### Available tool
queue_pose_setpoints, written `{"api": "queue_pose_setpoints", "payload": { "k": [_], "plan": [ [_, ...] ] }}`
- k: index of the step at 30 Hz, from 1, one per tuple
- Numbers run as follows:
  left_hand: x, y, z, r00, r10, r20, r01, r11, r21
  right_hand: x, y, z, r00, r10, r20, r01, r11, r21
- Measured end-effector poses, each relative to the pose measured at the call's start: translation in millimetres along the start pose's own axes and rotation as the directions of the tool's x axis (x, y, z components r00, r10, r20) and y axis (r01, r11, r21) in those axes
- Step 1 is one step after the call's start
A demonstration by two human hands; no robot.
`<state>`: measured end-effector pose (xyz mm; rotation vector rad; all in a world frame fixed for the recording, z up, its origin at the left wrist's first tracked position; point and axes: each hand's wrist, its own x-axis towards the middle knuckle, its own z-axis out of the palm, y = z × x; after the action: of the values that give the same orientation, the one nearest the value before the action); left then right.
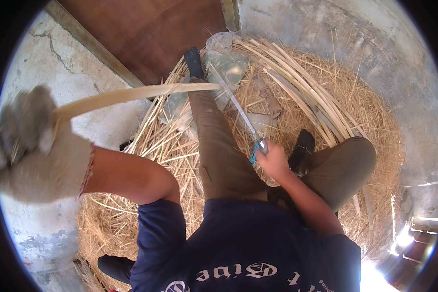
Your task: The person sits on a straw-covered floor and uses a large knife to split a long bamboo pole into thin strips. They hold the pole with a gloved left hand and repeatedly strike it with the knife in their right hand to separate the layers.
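My left hand, in a cream work glove with grey fingers, is raised at the far left and blurred by motion. It is closed on one end of a long, pale bamboo strip, which bows slightly across to the middle. Bare, my right hand grips the teal handle of a long, narrow-bladed knife. The blade slants up and left from the fist. At its far end the strip meets the blade in the picture; whether they touch I cannot tell.
Shavings cover the floor around my legs. A bundle of split strips lies ahead on the right. Beyond my outstretched foot stands a brown door panel. A plastic bag lies beside that foot. Concrete walls curve around both sides.
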<state>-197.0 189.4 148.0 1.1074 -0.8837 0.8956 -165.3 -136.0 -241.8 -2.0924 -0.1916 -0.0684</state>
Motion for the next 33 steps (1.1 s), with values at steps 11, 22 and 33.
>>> {"api": "queue_pose_setpoints", "payload": {
  "k": [11,22,33],
  "plan": [
    [-23.6,-1.0,-15.5,0.996,-0.025,0.087,0.034,0.994,-0.107,22.5,10.2,-29.7,0.554,0.762,0.335,-0.685,0.188,0.704],
    [-165.7,-235.1,79.0,0.787,-0.602,-0.132,0.58,0.796,-0.174,15.9,-12.1,-31.8,0.684,0.627,0.373,-0.66,0.313,0.683],
    [-131.3,-234.6,88.0,0.696,-0.71,-0.105,0.673,0.696,-0.249,11.8,-30.4,-32.7,0.664,0.604,0.442,-0.707,0.312,0.635]
  ]
}}
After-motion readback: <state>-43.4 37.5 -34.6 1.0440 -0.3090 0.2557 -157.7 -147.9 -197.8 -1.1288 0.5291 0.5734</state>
